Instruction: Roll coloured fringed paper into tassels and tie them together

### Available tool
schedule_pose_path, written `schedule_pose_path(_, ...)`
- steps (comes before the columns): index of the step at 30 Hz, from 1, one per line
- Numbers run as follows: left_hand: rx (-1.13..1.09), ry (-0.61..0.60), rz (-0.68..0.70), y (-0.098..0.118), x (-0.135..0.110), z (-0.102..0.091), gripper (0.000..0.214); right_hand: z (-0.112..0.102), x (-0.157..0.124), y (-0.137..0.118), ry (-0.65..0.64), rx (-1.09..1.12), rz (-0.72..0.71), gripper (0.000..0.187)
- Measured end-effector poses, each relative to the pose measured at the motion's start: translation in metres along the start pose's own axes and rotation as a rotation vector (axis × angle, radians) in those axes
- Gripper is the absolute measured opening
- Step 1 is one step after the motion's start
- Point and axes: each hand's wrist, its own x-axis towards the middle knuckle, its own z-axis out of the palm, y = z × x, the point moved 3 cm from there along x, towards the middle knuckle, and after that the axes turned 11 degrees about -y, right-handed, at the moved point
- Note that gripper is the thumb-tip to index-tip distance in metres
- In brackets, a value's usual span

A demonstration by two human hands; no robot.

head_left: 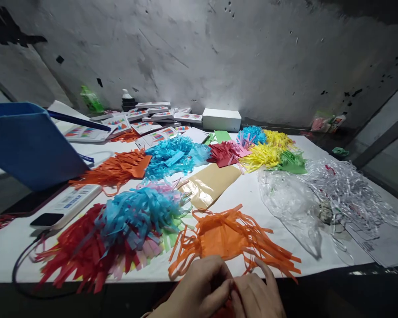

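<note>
My left hand [199,289] and my right hand [260,296] meet at the bottom edge, just in front of the table's near edge. Their fingers are pinched together on a small piece of red paper [226,305], mostly hidden between them. Right beyond my hands lies a pile of orange fringed paper [228,240] on the white table cover [252,190]. To its left sits a heap of red fringed paper [82,251] with blue fringed paper [135,216] on top.
More fringed piles in orange [119,168], blue [172,157], red [225,152], yellow [262,154] and green [292,161] lie further back. Clear plastic bags [295,207] and shredded plastic [348,190] cover the right. A blue bin [26,141], a phone [46,219], small boxes [152,117] and a white box [221,119] stand left and back.
</note>
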Motion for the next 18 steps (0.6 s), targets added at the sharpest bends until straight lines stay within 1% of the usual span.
schedule_pose_path(3,-0.022,0.029,-0.072,-0.006,-0.001,0.002,0.016,0.002,0.008,-0.004,-0.006,-0.057,-0.067,0.014)
schedule_pose_path(6,-0.096,0.048,-0.133,-0.011,-0.002,0.005,0.015,0.004,0.011,-0.003,-0.030,-0.027,-0.106,0.017)
schedule_pose_path(11,-0.168,0.080,-0.190,-0.011,-0.003,0.004,0.014,0.003,0.006,0.002,-0.030,0.047,-0.090,0.018)
schedule_pose_path(15,-0.135,0.089,-0.154,-0.009,-0.002,0.000,0.012,0.001,-0.002,0.004,0.002,0.053,-0.046,0.023)
schedule_pose_path(16,-0.137,0.093,-0.130,-0.009,-0.002,0.001,0.013,0.001,-0.003,0.004,0.012,0.051,-0.032,0.023)
schedule_pose_path(18,-0.188,0.078,-0.036,-0.009,-0.002,0.006,0.012,0.004,-0.008,0.004,0.041,0.043,0.000,0.025)
